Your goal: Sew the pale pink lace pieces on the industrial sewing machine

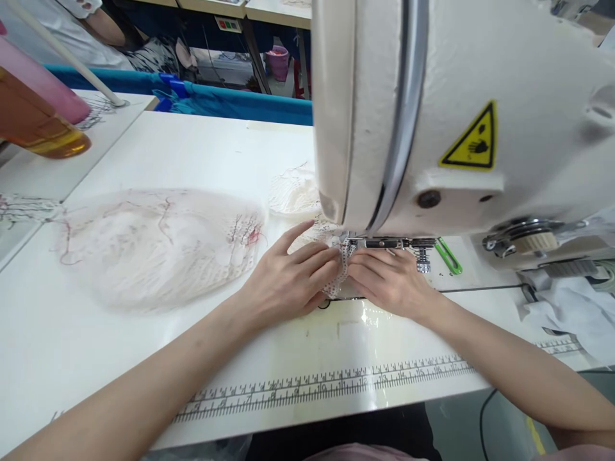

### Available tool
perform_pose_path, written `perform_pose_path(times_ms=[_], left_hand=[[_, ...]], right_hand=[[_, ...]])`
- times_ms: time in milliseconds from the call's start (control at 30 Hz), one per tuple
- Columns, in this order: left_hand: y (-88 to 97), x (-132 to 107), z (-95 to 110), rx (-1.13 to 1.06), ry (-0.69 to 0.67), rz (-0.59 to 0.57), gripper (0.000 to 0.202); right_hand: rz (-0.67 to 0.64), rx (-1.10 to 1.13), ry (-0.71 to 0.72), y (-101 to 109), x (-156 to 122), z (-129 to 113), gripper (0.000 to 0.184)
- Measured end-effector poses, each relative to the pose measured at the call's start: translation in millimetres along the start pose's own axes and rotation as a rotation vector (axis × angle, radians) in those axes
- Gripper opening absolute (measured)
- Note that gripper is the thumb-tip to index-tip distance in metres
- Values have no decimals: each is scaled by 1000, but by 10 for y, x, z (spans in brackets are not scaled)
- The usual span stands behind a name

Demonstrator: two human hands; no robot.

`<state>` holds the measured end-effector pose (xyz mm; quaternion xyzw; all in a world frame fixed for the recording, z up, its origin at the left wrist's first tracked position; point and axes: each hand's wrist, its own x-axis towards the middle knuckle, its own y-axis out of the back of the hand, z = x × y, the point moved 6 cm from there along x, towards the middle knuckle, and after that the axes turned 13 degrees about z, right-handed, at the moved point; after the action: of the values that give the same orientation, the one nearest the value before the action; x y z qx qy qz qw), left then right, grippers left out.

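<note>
- A small white dotted lace piece is being pinned flat on the white worktable, right at the metal presser foot of the cream industrial sewing machine.
- Left hand: fingers stretched out, pressed on the lace, nothing gripped.
- Right hand: fingers flat too, tips touching the lace edge.
- Looks like the lining-up stage, tbh. For feeding, fingertips would have to be kept clear of the foot.
- A pile of sheer pinkish fabric is left lying beside it.
</note>
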<state>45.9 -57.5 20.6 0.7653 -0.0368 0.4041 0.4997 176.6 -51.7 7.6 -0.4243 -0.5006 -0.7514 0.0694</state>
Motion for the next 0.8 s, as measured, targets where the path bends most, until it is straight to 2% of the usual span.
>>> perform_pose_path(times_ms=[67,200,367,533,800], left_hand=[[61,17,14,24,-73,51,11],[135,37,60,59,-156,124,17],[139,38,99,69,-172,147,21],[180,56,141,79,-191,189,23],[188,45,177,33,-256,186,25]], right_hand=[[6,47,0,18,17,-33,11],[89,132,54,93,59,-119,10],[145,188,73,116,85,-166,6],[191,230,102,138,70,-197,11],[170,256,124,138,54,-208,10]])
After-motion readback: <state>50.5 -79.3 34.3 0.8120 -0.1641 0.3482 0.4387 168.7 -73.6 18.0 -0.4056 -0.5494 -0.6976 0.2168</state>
